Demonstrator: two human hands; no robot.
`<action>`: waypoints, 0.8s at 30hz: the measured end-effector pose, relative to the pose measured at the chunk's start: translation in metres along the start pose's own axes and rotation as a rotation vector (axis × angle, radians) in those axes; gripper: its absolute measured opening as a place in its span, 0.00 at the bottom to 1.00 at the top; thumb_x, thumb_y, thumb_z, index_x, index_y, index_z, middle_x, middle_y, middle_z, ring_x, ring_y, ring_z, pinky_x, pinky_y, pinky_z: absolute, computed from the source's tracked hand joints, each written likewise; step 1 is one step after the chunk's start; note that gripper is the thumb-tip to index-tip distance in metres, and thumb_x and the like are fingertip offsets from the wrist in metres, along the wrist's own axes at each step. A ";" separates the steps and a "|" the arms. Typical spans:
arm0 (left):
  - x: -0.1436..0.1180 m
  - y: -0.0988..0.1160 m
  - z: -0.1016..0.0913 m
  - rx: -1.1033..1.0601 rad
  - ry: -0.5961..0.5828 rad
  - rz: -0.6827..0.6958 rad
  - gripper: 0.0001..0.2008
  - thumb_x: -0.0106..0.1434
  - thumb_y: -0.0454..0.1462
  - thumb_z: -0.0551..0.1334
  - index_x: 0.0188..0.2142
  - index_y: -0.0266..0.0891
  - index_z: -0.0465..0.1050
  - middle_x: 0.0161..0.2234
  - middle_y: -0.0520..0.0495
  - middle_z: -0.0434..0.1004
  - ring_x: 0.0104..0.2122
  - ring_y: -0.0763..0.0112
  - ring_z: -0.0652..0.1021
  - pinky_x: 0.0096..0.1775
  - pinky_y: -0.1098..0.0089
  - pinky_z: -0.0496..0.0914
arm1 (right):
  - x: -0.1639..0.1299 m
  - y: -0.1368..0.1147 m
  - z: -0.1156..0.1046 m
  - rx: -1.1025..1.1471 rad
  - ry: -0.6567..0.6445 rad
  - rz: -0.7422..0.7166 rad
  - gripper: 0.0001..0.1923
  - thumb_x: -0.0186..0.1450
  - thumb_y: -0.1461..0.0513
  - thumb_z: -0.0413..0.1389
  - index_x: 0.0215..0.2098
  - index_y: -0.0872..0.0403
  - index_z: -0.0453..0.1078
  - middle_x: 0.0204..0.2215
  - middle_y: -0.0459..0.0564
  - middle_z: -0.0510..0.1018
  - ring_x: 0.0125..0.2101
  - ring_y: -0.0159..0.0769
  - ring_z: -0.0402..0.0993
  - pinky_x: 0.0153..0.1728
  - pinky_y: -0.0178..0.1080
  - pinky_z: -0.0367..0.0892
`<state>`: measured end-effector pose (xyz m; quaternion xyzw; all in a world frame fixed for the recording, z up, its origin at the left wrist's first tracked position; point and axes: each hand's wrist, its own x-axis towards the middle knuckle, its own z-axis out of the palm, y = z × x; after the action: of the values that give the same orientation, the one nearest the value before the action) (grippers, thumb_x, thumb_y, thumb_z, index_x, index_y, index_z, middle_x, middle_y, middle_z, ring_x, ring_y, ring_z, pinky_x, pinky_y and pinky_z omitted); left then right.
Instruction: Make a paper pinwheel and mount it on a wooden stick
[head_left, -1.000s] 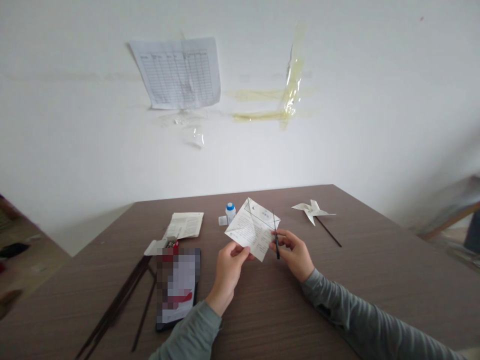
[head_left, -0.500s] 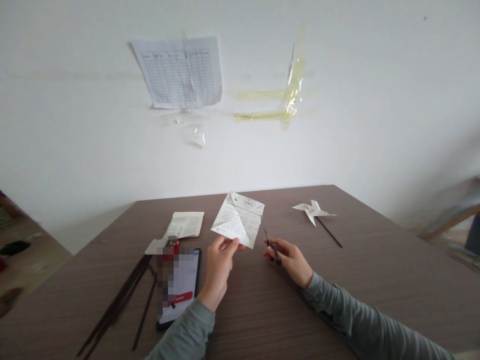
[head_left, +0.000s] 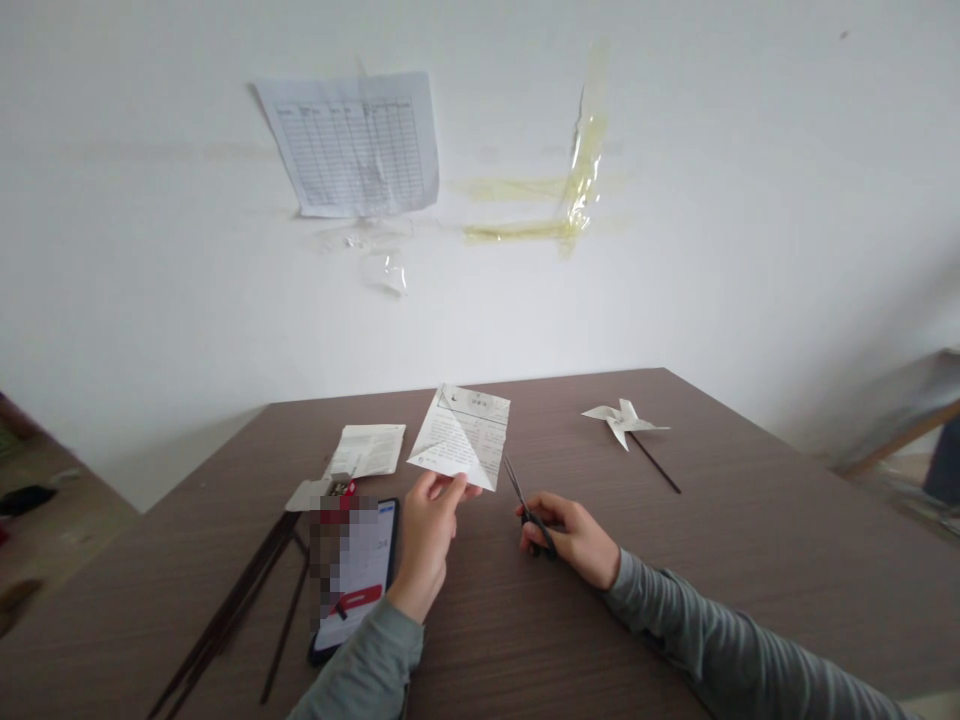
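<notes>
My left hand [head_left: 429, 535] pinches the lower edge of a square sheet of printed paper [head_left: 466, 437], held up above the table. Diagonal crease lines run across the sheet. My right hand [head_left: 574, 535] is closed round the black handles of a pair of scissors [head_left: 516, 482]. Its blades point up and to the left, just right of the paper and apart from it. Farther right, a paper pinwheel [head_left: 624, 420] on a dark stick lies on the table.
The brown table [head_left: 525, 640] stands against a white wall with a taped printed sheet [head_left: 352, 145]. At left lie a stack of printed paper [head_left: 375, 448], a small red and white box [head_left: 341, 488], several dark sticks [head_left: 232, 600] and a phone [head_left: 367, 570].
My left hand and the paper have shifted slightly left. The scissors have come away from the paper's right edge, moving a little down and left with my right hand.
</notes>
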<state>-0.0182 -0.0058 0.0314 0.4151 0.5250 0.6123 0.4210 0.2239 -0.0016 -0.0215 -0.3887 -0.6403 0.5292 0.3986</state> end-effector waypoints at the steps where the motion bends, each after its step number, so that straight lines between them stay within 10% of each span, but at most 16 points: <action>1: 0.000 -0.001 0.000 -0.002 0.001 0.001 0.23 0.52 0.54 0.83 0.37 0.44 0.82 0.39 0.38 0.95 0.41 0.43 0.98 0.21 0.75 0.57 | -0.001 -0.002 0.000 0.007 -0.008 0.005 0.32 0.68 0.32 0.80 0.49 0.48 0.87 0.34 0.52 0.95 0.33 0.48 0.90 0.41 0.48 0.86; 24: 0.002 -0.007 -0.001 -0.036 -0.004 -0.010 0.23 0.53 0.53 0.83 0.36 0.45 0.78 0.43 0.35 0.98 0.43 0.40 0.99 0.20 0.77 0.55 | -0.001 0.005 0.005 -0.078 -0.116 -0.015 0.26 0.69 0.37 0.81 0.47 0.48 0.90 0.31 0.50 0.94 0.30 0.47 0.90 0.39 0.47 0.87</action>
<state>-0.0196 -0.0036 0.0247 0.4059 0.5151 0.6186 0.4327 0.2202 -0.0035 -0.0276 -0.3679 -0.6853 0.5225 0.3493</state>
